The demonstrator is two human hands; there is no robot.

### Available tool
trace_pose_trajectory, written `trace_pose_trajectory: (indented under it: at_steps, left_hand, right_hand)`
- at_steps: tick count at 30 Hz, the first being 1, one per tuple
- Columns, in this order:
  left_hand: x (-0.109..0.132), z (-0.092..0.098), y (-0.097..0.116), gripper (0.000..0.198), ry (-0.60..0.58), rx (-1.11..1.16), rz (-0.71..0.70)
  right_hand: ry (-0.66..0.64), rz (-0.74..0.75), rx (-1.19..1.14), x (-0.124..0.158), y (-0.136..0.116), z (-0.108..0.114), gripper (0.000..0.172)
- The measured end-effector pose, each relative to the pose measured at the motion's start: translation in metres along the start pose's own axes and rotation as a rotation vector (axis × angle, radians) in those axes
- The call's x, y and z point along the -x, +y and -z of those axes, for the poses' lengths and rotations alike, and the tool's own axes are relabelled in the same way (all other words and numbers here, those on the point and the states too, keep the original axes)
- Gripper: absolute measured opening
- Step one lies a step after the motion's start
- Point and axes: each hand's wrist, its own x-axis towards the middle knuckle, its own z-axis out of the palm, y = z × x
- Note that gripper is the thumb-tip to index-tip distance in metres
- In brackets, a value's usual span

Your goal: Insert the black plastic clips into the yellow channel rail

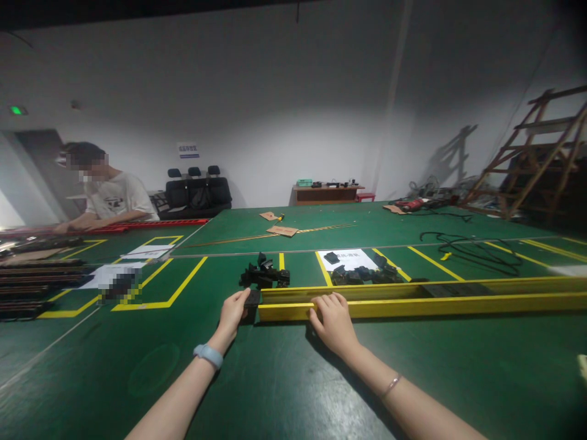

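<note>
A long yellow channel rail (pixel 293 313) lies across the green table, its left end near the middle of the view. At that end my left hand (pixel 233 315) is closed on a small black block (pixel 252 299), held right beside the rail's open end. My right hand (pixel 334 321) rests with its fingers curled over the rail's near wall, gripping it. Inside the channel, farther right, sits a dark block (pixel 454 289). Just behind the rail lie a pile of black plastic parts (pixel 265 275) and a second pile of black parts (pixel 367 275).
A labelled white sheet (pixel 348 259) lies by the second pile. Black cable (pixel 477 253) coils at the right. Cardboard pieces (pixel 282 231) and thin strips (pixel 243 239) lie farther back. Dark rails (pixel 36 287) are stacked left. Another person (pixel 117 198) works at a red rail (pixel 151 225).
</note>
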Motion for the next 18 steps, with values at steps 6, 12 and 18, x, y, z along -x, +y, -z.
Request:
trace_pose_trajectory:
  at_steps: [6,12,18]
  left_hand:
    - [0.0033,-0.0005,0.0019,0.054,-0.015,-0.001,-0.012]
    - [0.0015,0.0005,-0.0011,0.057,-0.05,0.001,-0.027]
    - [-0.002,0.0018,-0.0048,0.06,-0.042,0.002,-0.028]
  right_hand:
    - [0.012,0.009,0.014,-0.0006,-0.0013,0.001,0.014]
    - [0.012,0.008,0.009,-0.0002,-0.0003,0.0002,0.014]
    - [-0.003,0.0,0.002,0.0,0.0006,-0.001,0.013]
